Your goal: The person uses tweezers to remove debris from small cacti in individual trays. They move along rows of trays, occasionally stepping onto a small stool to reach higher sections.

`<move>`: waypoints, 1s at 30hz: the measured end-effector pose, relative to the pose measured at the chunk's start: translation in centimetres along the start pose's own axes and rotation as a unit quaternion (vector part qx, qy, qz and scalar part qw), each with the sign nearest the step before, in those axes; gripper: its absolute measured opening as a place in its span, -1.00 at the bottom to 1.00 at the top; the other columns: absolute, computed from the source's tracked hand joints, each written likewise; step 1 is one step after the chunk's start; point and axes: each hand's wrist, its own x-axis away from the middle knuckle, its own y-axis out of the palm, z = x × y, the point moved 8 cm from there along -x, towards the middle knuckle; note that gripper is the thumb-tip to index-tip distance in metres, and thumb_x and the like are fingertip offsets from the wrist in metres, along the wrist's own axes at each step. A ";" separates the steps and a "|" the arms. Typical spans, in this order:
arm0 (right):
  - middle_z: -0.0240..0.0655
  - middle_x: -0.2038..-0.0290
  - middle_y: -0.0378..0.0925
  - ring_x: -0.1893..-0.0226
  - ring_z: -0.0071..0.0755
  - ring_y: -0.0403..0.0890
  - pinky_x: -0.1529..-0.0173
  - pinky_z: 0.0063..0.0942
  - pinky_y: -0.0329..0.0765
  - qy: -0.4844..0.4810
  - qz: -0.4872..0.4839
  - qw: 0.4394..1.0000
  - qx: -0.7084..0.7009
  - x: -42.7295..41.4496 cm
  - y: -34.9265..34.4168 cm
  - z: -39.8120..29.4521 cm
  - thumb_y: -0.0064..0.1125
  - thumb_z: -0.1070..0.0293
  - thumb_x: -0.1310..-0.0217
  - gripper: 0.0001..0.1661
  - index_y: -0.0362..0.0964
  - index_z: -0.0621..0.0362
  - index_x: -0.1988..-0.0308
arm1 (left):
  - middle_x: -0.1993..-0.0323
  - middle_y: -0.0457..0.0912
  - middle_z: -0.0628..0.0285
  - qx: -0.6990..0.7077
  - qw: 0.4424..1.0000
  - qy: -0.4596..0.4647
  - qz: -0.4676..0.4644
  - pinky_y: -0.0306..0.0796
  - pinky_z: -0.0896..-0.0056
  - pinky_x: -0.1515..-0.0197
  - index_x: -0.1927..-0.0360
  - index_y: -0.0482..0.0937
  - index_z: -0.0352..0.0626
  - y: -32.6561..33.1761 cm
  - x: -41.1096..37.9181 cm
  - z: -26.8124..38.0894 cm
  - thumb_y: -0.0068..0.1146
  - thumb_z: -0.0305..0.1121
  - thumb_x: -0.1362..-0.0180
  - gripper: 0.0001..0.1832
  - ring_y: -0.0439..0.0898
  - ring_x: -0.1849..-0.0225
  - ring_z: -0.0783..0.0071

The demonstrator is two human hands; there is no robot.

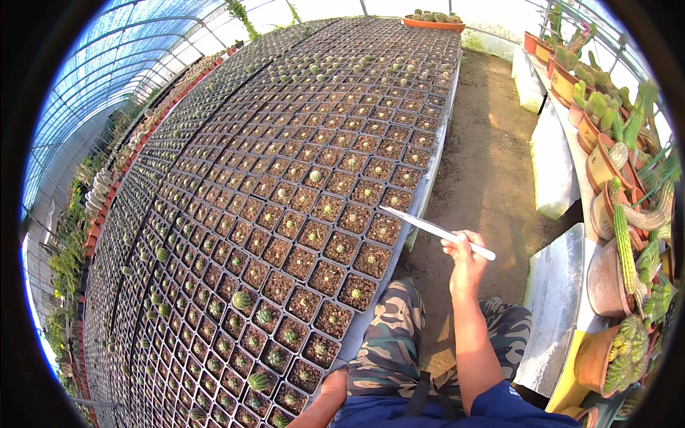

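Observation:
My right hand (464, 255) grips a long pair of pale tweezers (425, 223) near the blunt end. Their narrow tip points left, over the edge cells of a black plastic seedling tray (365, 218); I cannot tell if it touches anything. Brown gritty soil fills the tray's square cells, and many hold a tiny round cactus, such as the seedling (356, 293) near the bench edge. Larger globular cacti (242, 299) sit among them. At the bottom, my left hand (336, 382) is by the bench edge beside my leg, its fingers hidden from view.
Joined trays cover a long bench with a pale edge (369, 326). An orange bowl (428, 24) of cacti stands at its far end. To the right runs a dirt aisle (476, 150), then a shelf of potted cacti (604, 283). Greenhouse hoops (134, 48) arch over the left.

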 end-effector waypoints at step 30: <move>-0.10 0.07 0.48 0.17 -0.03 0.62 0.14 -0.29 0.62 -0.358 -0.276 0.842 0.294 19.1 -1.5 -9.4 0.31 0.53 0.04 -0.66 0.50 0.17 0.17 | 0.09 0.60 -0.04 0.677 0.691 0.198 -0.159 0.54 0.31 0.05 -0.12 0.34 -0.34 -14.1 4.3 27.3 0.08 -0.29 -0.30 -0.58 0.64 0.11 0.21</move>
